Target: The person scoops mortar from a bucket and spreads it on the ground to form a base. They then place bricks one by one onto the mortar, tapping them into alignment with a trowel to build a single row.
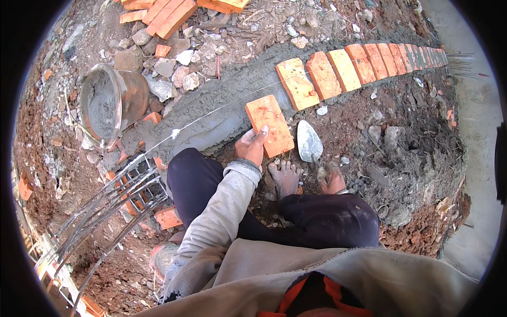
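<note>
My left hand [250, 146] grips an orange brick [270, 126] by its near left edge, thumb on top. The brick is held beside the bed of wet grey mortar [216, 124], close to the end of a row of laid bricks [298, 84]. To its right is a pointed trowel [309, 141] with a grey-smeared blade. My right hand [332, 179] is closed at the trowel's handle end; my knee hides the forearm, and the handle is mostly covered. A taut white string [211, 112] runs along the mortar and over the bricks.
A bucket of mortar [116, 103] stands at the left among rubble. Steel reinforcing bars [105, 211] stick out at lower left. Loose bricks [169, 16] are stacked at the far side. My bare foot [285, 178] rests on the soil, and a grey concrete surface [478, 158] borders the right.
</note>
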Tool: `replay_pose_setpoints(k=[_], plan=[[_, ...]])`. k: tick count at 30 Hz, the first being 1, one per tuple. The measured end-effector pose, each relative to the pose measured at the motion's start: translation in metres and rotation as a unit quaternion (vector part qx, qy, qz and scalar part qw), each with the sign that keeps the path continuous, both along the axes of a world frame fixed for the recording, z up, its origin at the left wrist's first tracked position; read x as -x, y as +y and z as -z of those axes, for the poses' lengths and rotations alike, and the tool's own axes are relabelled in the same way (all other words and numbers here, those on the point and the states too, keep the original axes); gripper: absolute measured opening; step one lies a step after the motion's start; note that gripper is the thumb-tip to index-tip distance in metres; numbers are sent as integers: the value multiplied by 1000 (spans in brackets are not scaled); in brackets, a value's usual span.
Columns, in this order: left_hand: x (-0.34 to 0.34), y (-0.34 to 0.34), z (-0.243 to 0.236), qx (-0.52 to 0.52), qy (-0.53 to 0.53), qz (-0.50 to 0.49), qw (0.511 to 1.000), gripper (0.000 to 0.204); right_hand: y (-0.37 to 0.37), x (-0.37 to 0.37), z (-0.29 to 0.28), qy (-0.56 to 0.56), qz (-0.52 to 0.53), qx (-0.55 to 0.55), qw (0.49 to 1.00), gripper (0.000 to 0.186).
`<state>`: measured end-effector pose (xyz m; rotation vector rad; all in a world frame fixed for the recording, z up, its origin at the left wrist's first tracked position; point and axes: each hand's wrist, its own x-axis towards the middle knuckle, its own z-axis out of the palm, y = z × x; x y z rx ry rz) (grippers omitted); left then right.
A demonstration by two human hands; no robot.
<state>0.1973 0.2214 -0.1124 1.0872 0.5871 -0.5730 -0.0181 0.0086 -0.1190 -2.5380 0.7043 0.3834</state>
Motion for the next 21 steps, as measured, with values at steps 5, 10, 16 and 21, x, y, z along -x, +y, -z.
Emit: replay_pose_setpoints(k=[5,10,16,21], plan=[[14,-10,4,25,-4,47,999,37,57,-118,-65,-194,-117,-168,959,88],[9,-20,-7,33,-42,68,996,38,67,-148,-42,-179,-121,-60,974,91],[0,-19,-5,-21,-157,72,985,30,74,-169,-46,-194,-90,-40,976,79],[-61,23,-18,-418,-294,274,815,33,60,-158,-36,-251,-79,-67,962,69]])
